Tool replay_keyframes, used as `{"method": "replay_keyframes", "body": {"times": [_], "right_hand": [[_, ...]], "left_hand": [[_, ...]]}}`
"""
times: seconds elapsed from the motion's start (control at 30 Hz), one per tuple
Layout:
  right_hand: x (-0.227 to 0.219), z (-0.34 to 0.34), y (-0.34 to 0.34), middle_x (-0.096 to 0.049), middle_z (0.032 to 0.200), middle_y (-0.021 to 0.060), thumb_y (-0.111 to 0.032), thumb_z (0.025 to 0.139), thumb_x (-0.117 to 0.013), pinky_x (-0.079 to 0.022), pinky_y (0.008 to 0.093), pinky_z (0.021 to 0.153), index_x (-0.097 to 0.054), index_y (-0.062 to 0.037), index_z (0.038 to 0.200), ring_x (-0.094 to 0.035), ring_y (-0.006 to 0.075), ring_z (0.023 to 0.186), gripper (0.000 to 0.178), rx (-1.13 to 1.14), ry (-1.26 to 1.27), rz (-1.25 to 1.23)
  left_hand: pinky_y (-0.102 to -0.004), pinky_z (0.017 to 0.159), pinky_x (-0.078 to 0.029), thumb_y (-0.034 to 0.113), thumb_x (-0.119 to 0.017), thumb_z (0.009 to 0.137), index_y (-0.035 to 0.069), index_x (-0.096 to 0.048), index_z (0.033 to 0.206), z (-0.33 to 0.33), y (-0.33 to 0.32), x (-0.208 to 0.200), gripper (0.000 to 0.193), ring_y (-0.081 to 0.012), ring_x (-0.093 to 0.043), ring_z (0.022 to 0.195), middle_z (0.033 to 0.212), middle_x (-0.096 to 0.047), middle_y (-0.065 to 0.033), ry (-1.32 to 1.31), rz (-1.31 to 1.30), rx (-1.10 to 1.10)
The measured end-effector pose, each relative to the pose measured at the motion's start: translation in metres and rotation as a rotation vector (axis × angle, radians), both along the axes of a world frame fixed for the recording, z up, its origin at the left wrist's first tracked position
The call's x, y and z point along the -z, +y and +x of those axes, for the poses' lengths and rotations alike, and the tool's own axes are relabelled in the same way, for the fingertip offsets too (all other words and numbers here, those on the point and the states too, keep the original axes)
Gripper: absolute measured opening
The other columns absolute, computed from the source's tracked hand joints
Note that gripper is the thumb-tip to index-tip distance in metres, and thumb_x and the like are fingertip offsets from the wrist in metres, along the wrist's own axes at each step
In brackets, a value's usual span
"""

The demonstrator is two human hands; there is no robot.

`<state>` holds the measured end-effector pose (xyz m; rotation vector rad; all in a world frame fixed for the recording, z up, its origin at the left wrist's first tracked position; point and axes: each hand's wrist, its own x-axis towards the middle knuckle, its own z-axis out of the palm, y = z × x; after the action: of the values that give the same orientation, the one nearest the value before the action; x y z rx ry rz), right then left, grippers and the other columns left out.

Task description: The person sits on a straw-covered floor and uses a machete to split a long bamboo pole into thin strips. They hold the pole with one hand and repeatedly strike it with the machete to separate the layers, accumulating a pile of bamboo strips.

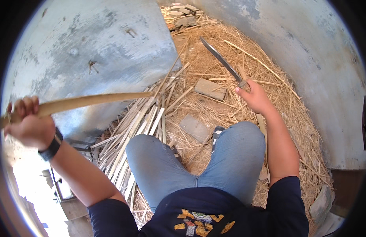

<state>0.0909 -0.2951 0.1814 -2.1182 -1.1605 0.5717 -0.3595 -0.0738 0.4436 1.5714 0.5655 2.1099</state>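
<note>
My left hand (31,122) is raised at the far left, its fingers wrapped round one end of a long bamboo strip (96,99). The strip reaches rightward across the view, its far end over a heap of split bamboo pieces (131,134) beside my left knee. In my right hand (254,95) is the handle of a long-bladed knife (220,58). Its blade points up and to the left, away from me and apart from the strip. Below the blade, a brick (210,89) lies on the ground.
Straw-like shavings (285,118) cover much of the ground. A flat grey slab (194,127) lies in front of my feet. Worn grey-blue walls rise at the left (92,43) and right (309,59). Stacked bricks (183,12) stand at the back; a stone (322,203) sits lower right.
</note>
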Motion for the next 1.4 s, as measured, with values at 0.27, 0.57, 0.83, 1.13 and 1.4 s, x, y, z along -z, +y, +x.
{"method": "replay_keyframes", "body": {"times": [0.27, 0.57, 0.83, 1.13, 1.4], "right_hand": [[-0.073, -0.124, 0.069, -0.069, 0.097, 0.0203, -0.040, 0.097, -0.060, -0.054, 0.0423, 0.080, -0.060, 0.0014, 0.114, -0.069, 0.0299, 0.089, 0.044, -0.082, 0.370, 0.017], [0.080, -0.253, 0.090, -0.068, 0.098, 0.0292, -0.038, 0.099, -0.053, -0.053, 0.0503, 0.085, -0.057, 0.0065, 0.115, -0.067, 0.0454, 0.094, 0.048, -0.268, 0.227, -0.221], [0.067, -0.280, 0.112, -0.067, 0.099, 0.0303, -0.038, 0.100, -0.050, -0.051, 0.0505, 0.085, -0.057, 0.0071, 0.112, -0.066, 0.0455, 0.094, 0.047, -0.250, 0.336, -0.096], [0.072, -0.265, 0.131, -0.058, 0.074, 0.0098, -0.040, 0.103, -0.046, -0.047, 0.0372, 0.054, -0.055, -0.0009, 0.102, -0.055, 0.0205, 0.056, 0.040, -0.175, 0.586, 0.046], [0.062, -0.250, 0.126, -0.053, 0.071, 0.0016, -0.040, 0.102, -0.052, -0.046, 0.0316, 0.052, -0.052, -0.0058, 0.103, -0.048, 0.0118, 0.053, 0.034, -0.138, 1.243, 0.030]], "left_hand": [[-0.0304, 0.053, -0.032, 0.049, -0.010, 0.107, 0.002, -0.050, 0.110, 0.052, -0.018, -0.002, 0.062, -0.0134, -0.029, 0.055, 0.066, -0.036, -0.0028, 0.007, -0.020, -0.108], [-0.0278, 0.055, -0.033, 0.046, -0.009, 0.108, 0.002, -0.048, 0.110, 0.038, -0.013, -0.002, 0.059, -0.0136, -0.032, 0.057, 0.066, -0.036, -0.0026, 0.028, -0.114, -0.181], [-0.0300, 0.058, -0.038, 0.038, -0.017, 0.109, 0.003, -0.052, 0.104, -0.036, -0.004, -0.007, 0.050, -0.0172, -0.035, 0.058, 0.070, -0.039, -0.0053, -0.251, -0.075, -0.276], [-0.0373, 0.059, -0.037, 0.014, -0.037, 0.089, 0.000, -0.048, 0.094, -0.099, 0.013, -0.029, 0.018, -0.0232, -0.038, 0.063, 0.081, -0.043, -0.0125, -0.178, 0.059, -0.151], [-0.0355, 0.054, -0.035, 0.019, -0.039, 0.091, 0.000, -0.043, 0.090, -0.155, 0.031, -0.043, 0.019, -0.0208, -0.034, 0.055, 0.071, -0.035, -0.0107, -0.177, 0.076, -0.217]]}}
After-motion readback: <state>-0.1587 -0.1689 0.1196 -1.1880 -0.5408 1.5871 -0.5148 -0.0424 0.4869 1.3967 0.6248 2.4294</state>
